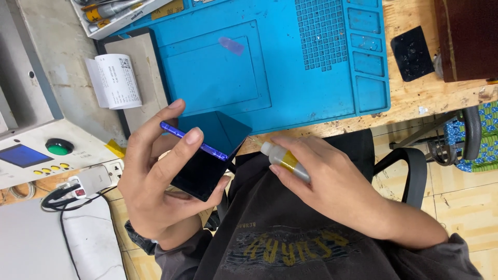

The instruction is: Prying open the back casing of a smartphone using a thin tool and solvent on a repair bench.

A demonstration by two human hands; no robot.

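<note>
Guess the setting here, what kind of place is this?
Most likely a phone repair bench. A blue silicone work mat with parts compartments covers a wooden table. The left hand holds a dark phone and the right hand a small bottle. A tool tray sits at the back.

A pale wooden bench [415,98] is covered largely by a blue work mat [290,67]. Beside the mat, a small black pad [412,53] and a dark brown box [467,36] are seen lying on the wood.
</note>
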